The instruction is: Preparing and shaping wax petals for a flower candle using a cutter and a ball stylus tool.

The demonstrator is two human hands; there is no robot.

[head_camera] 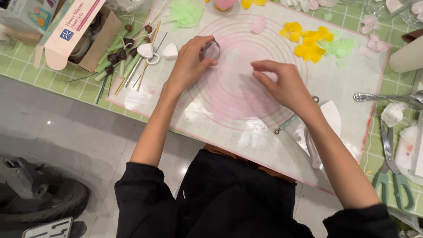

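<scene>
Mat's (343,92) pink dough (233,88) under right hand (282,86)

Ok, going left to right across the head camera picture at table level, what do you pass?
Open cardboard box → bundle of stick tools → left hand holding a metal cutter → right hand → yellow petals → green-handled scissors.

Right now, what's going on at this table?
A person presses a small metal cutter with the left hand into thin pink rolled paste on a work mat. The right hand rests flat on the paste. Yellow cut petals lie beyond, scissors to the right.
</scene>
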